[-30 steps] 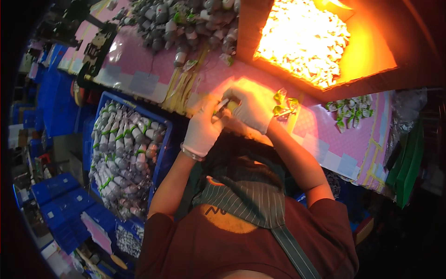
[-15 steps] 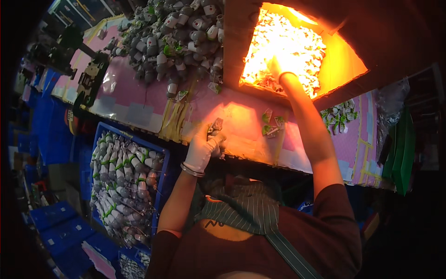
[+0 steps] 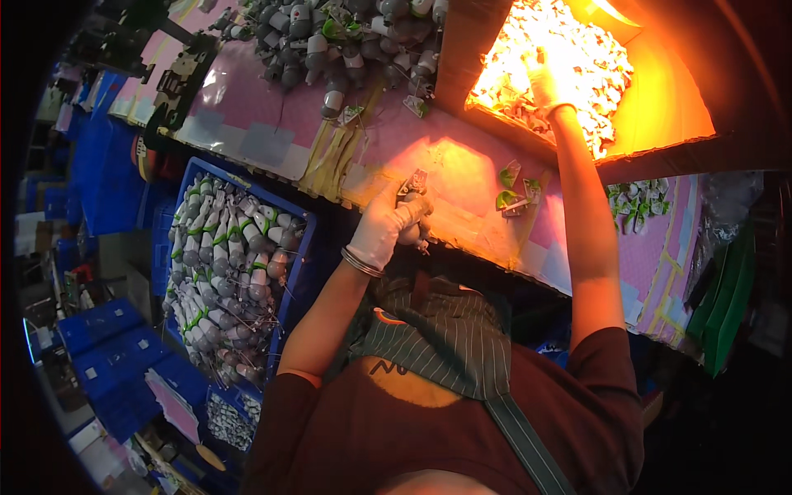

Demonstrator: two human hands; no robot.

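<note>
My left hand, in a white glove, is closed round several grey-and-white bulb-shaped pieces near the front edge of the table. A small pale tag-like part shows above its fingers. My right hand reaches into a cardboard box at the far right, over a heap of small pale parts. Strong orange light washes out its fingers, so whether they grip anything is unclear. Between the hands, a few small green-and-white parts lie on the pink tabletop.
A large pile of grey-and-white bulb-shaped pieces covers the far left of the table. Below left stands a blue crate packed with similar pieces with green bands. More green-and-white parts lie right of my right forearm. A dark metal fixture stands far left.
The view has shifted, so the table and box sit farther right and higher. My right hand stays inside the box, its outline now clearer; my left hand keeps hold of the bulb-shaped pieces.
</note>
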